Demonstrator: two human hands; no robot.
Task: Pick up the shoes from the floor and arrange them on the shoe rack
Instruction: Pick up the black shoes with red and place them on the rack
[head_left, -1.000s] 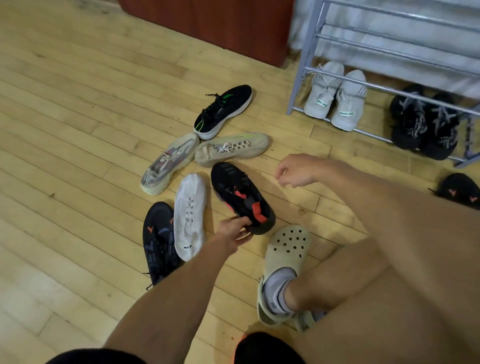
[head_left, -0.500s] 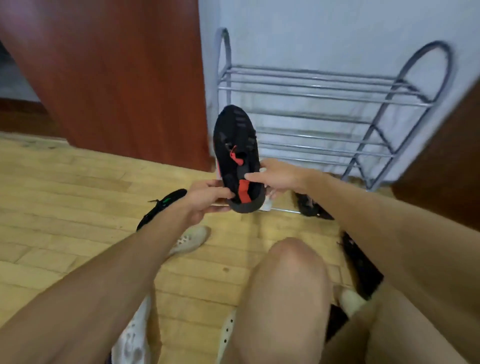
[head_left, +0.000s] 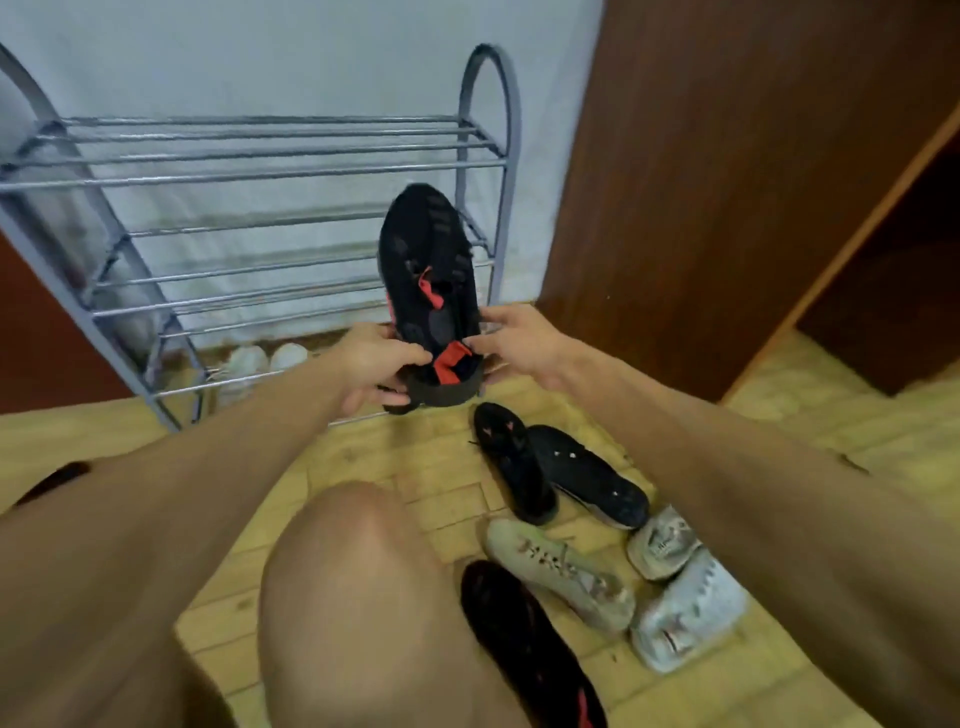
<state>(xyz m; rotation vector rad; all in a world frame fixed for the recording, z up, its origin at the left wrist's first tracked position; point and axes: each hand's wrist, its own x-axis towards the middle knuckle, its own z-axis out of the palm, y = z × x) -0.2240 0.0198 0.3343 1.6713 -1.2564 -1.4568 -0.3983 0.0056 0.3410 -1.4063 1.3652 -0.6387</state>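
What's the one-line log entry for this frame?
held: black-and-red shoe, toe toward shoe rack | left hand: grips heel | right hand: pinches heel | status: not yet on rack | floor: other shoes waiting

Left end of shoe rack (head_left: 260, 174) off-frame.

The light here is soft, even and rather dim, leaving only faint shadows on the floor (head_left: 363, 457). Everything looks slightly smeared. The shoe rack (head_left: 260, 174) bows toward the wide-angle edges, and the near knee (head_left: 353, 597) is out of focus.
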